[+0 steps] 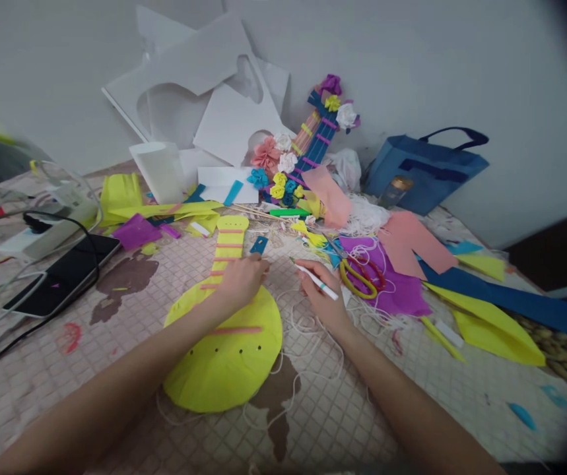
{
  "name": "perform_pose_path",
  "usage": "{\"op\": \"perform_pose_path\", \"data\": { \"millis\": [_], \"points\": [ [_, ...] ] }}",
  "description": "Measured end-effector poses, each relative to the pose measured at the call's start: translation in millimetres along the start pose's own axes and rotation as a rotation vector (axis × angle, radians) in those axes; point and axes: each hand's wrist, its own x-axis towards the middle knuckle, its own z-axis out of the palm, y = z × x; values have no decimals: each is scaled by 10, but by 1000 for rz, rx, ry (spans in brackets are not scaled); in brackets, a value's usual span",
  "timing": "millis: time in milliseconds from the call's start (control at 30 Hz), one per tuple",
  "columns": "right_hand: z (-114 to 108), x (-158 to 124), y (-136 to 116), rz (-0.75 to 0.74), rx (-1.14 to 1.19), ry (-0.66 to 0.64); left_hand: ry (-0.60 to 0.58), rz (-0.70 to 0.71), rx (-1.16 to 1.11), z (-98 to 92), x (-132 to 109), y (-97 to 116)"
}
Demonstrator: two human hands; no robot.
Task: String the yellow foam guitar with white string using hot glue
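Observation:
A yellow paper guitar (224,376) lies flat, with pink strips across its neck and body and several punched holes. Over its upper body is my left hand (243,282), fingers closed at the lower edge of a small blue paper piece (259,245) with dark holes in it. The exact grip is partly hidden by the fingers. My right hand (320,293) pinches a slim white pen (319,282), its tip pointing up and left towards the blue piece. White string (313,323) loops loosely beside the guitar. Yellow- and red-handled scissors (358,280) rest right of the pen.
A decorated blue guitar (320,142) with paper flowers leans at the back, near white cut boards (233,119). A blue bag (424,171) stands back right. Purple paper (402,290) and pink paper (412,241) lie right; a phone (65,274) and power strip (45,231) left.

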Motion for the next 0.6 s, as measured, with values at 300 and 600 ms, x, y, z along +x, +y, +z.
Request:
{"op": "perform_pose_path", "data": {
  "millis": [300,600],
  "points": [
    [28,-16,-83,-23,11,-33,-182,-204,-1117,-167,-163,-178],
    [61,-86,-384,174,557,-7,-294,-38,-1316,-133,-342,-158]
  ]
}}
